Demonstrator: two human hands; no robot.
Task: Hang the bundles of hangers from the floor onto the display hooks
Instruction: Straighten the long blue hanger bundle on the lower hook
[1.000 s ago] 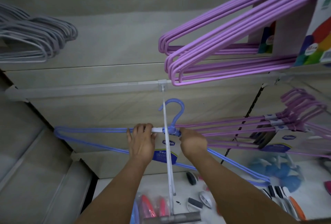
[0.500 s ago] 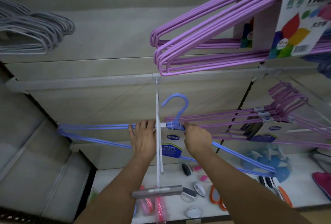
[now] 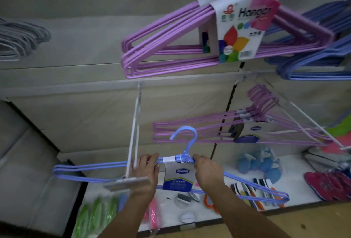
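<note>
A bundle of blue hangers [image 3: 89, 167] with a white-and-blue label [image 3: 177, 178] and one blue hook on top is held level in front of the shelving. My left hand [image 3: 147, 171] grips its top bar left of the neck. My right hand [image 3: 206, 171] grips the bar right of the neck. A long white display hook [image 3: 133, 133] juts out from the rail towards me, its grey price tag [image 3: 125, 182] just left of my left hand. The blue hook sits to the right of that display hook, off it.
Purple hanger bundles [image 3: 171, 47] hang above, more purple ones [image 3: 247, 129] at mid right, blue ones [image 3: 313, 62] at upper right, grey ones [image 3: 19, 42] at upper left. The bottom shelf [image 3: 296, 178] holds brushes, blue items, green and pink packs.
The blue bundle and both hands have come down and to the right of the display hook, towards its price-tag end. The view has swung right, showing more purple and blue bundles.
</note>
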